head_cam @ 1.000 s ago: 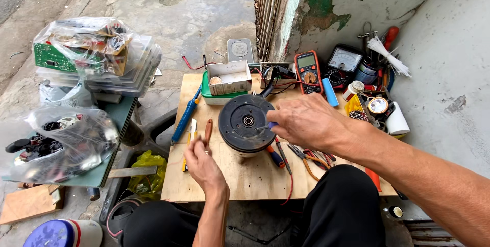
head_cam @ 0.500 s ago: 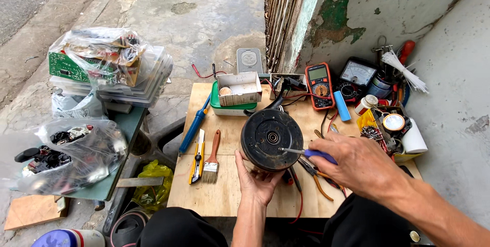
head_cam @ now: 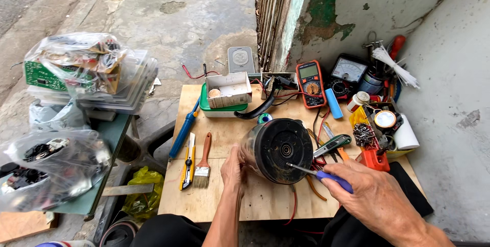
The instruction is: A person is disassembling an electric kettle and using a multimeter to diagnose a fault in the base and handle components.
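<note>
A round black appliance part (head_cam: 279,149) with a clear body lies tilted on its side on the wooden board (head_cam: 219,201), its black underside facing me. My left hand (head_cam: 234,168) grips its left side and steadies it. My right hand (head_cam: 375,201) holds a blue-handled screwdriver (head_cam: 320,174) whose tip touches the lower right of the black underside. A red wire runs out from beneath the part toward me.
On the board lie a yellow utility knife (head_cam: 188,161), a small brush (head_cam: 204,160), a blue tool (head_cam: 184,127), a white box on a green tray (head_cam: 228,91), pliers (head_cam: 332,145) and two meters (head_cam: 311,82). Bags of parts (head_cam: 51,173) sit left; a wall stands right.
The black part went from flat on the board to tilted with its underside toward me. My left hand moved to its side. My right hand picked up the screwdriver and set its tip on it.
</note>
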